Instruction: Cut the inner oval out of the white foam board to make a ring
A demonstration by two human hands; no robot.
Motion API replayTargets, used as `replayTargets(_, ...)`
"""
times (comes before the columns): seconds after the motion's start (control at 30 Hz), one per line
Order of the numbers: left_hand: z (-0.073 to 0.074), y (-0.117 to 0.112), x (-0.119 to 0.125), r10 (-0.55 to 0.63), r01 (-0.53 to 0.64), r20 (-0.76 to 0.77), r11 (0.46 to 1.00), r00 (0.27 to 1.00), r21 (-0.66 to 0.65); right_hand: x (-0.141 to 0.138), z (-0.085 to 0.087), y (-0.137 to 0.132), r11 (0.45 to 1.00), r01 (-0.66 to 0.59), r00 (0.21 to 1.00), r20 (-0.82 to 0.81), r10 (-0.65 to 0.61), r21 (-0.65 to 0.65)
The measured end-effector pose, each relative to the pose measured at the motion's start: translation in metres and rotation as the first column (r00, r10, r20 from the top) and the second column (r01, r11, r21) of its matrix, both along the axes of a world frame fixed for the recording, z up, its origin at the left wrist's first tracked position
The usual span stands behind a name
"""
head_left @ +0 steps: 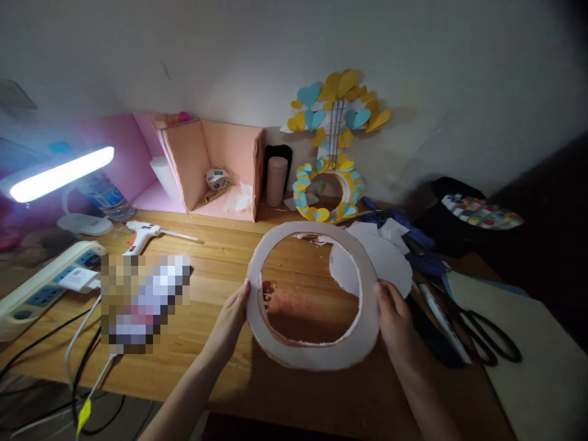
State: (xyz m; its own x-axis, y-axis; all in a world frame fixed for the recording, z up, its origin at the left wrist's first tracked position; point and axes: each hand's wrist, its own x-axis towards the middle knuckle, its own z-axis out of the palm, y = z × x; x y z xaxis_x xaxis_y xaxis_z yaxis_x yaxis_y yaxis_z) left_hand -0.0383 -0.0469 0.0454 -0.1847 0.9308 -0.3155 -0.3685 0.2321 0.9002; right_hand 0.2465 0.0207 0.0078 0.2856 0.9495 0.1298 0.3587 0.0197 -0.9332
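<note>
A white ring (315, 356), seemingly cut from foam board or thick card with rough edges, is held up above the wooden table. My left hand (236, 309) grips its left rim, thumb on the front face and fingers curling behind, with some fingertips visible through the opening. On the opposite side my right hand (392, 309) pinches the right rim. Partly behind the ring lies a white round disc (390, 269) with paper scraps on it. Further back, a decoration (337, 153) of yellow and blue paper hearts, with a ring at its bottom, leans against the wall.
A white glue gun (144, 233), a pixelated phone-like area (147, 306) and a power strip (50, 282) occupy the left. Pink and peach board boxes (220, 159) stand behind, near a lit lamp (64, 174). Black scissors (487, 337) and a white pen (443, 321) lie right.
</note>
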Motion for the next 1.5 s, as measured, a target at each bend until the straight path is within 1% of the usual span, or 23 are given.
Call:
replayTargets(0.07, 0.001, -0.001, 0.0, 0.036, -0.029, -0.161, 0.999, 0.986, 0.045, 0.004, -0.007, 0.002, 1.0, 0.0, 1.0, 0.028, 0.0, 0.013)
replayTargets(0.13, 0.002, -0.003, 0.002, 0.082, -0.051, -0.296, 0.993, 0.952, 0.11, 0.001, -0.006, 0.001, 0.995, 0.003, 0.992, 0.125, -0.015, 0.095)
replayTargets(0.2, 0.0, -0.006, 0.006, 0.112, -0.049, -0.4, 0.985, 0.91, 0.163, -0.01, 0.005, -0.006, 0.964, -0.024, 0.954, 0.296, -0.058, 0.265)
replayTargets(0.23, 0.0, -0.008, 0.008, 0.118, -0.041, -0.442, 0.983, 0.889, 0.18, -0.019, 0.015, -0.011, 0.935, -0.086, 0.922, 0.382, -0.057, 0.345)
replayTargets(0.27, -0.001, -0.009, 0.011, 0.125, -0.035, -0.476, 0.981, 0.87, 0.193, -0.03, 0.026, -0.017, 0.908, -0.18, 0.891, 0.454, -0.012, 0.378)
replayTargets(0.3, -0.002, -0.011, 0.014, 0.132, -0.032, -0.503, 0.979, 0.854, 0.203, -0.043, 0.037, -0.022, 0.88, -0.318, 0.862, 0.495, 0.113, 0.352)
replayTargets(0.33, -0.002, -0.013, 0.018, 0.139, -0.03, -0.523, 0.977, 0.841, 0.211, -0.056, 0.048, -0.028, 0.826, -0.513, 0.791, 0.502, 0.35, 0.234)
replayTargets(0.37, -0.002, -0.014, 0.022, 0.144, -0.03, -0.538, 0.976, 0.83, 0.216, -0.069, 0.058, -0.032, 0.749, -0.653, 0.705, 0.453, 0.546, 0.113)
replayTargets(0.4, -0.002, -0.016, 0.026, 0.147, -0.028, -0.55, 0.976, 0.822, 0.218, -0.082, 0.065, -0.035, 0.708, -0.705, 0.671, 0.371, 0.642, 0.049)
replayTargets(0.43, -0.001, -0.017, 0.029, 0.148, -0.027, -0.56, 0.976, 0.815, 0.218, -0.093, 0.07, -0.037, 0.682, -0.731, 0.657, 0.297, 0.693, 0.024)
replayTargets(0.47, 0.0, -0.018, 0.033, 0.143, -0.021, -0.567, 0.976, 0.811, 0.216, -0.103, 0.073, -0.038, 0.679, -0.734, 0.663, 0.229, 0.712, 0.013)
replayTargets(0.57, 0.003, -0.02, 0.041, 0.138, -0.006, -0.579, 0.975, 0.803, 0.224, -0.121, 0.072, -0.034, 0.736, -0.677, 0.736, 0.029, 0.677, -0.009)
replayTargets(0.63, 0.005, -0.022, 0.043, 0.151, -0.01, -0.583, 0.971, 0.798, 0.238, -0.124, 0.069, -0.032, 0.738, -0.674, 0.739, -0.068, 0.671, -0.043)
replayTargets(0.67, 0.005, -0.022, 0.044, 0.157, -0.013, -0.585, 0.97, 0.795, 0.243, -0.124, 0.068, -0.032, 0.728, -0.683, 0.73, -0.084, 0.679, -0.049)
replayTargets(0.73, 0.005, -0.023, 0.043, 0.168, -0.023, -0.595, 0.97, 0.786, 0.243, -0.124, 0.068, -0.034, 0.723, -0.689, 0.724, -0.048, 0.688, -0.047)
replayTargets(0.83, 0.002, -0.024, 0.043, 0.185, -0.042, -0.618, 0.97, 0.764, 0.238, -0.125, 0.067, -0.041, 0.769, -0.639, 0.768, 0.037, 0.64, -0.016)
replayTargets(0.93, -0.001, -0.024, 0.046, 0.211, -0.065, -0.642, 0.968, 0.737, 0.244, -0.127, 0.062, -0.048, 0.805, -0.593, 0.805, 0.032, 0.593, -0.009)
replayTargets(1.1, -0.001, -0.024, 0.051, 0.237, -0.079, -0.665, 0.963, 0.708, 0.259, -0.127, 0.049, -0.053, 0.829, -0.558, 0.822, -0.114, 0.558, 0.033)
replayTargets(1.2, 0.001, -0.025, 0.051, 0.227, -0.061, -0.669, 0.963, 0.708, 0.262, -0.125, 0.045, -0.051, 0.814, -0.582, 0.78, -0.279, 0.56, 0.006)
replayTargets(1.27, 0.002, -0.026, 0.052, 0.221, -0.053, -0.67, 0.964, 0.708, 0.262, -0.124, 0.044, -0.05, 0.798, -0.603, 0.747, -0.352, 0.563, -0.004)
replayTargets(1.3, 0.002, -0.026, 0.052, 0.217, -0.051, -0.67, 0.965, 0.71, 0.259, -0.124, 0.045, -0.049, 0.798, -0.603, 0.746, -0.356, 0.563, -0.003)
replayTargets(1.37, 0.002, -0.027, 0.054, 0.215, -0.055, -0.67, 0.966, 0.711, 0.251, -0.125, 0.049, -0.05, 0.812, -0.583, 0.772, -0.301, 0.56, 0.017)
replayTargets(1.5, 0.001, -0.025, 0.057, 0.22, -0.081, -0.686, 0.97, 0.694, 0.229, -0.129, 0.055, -0.055, 0.857, -0.506, 0.852, -0.094, 0.514, 0.101)
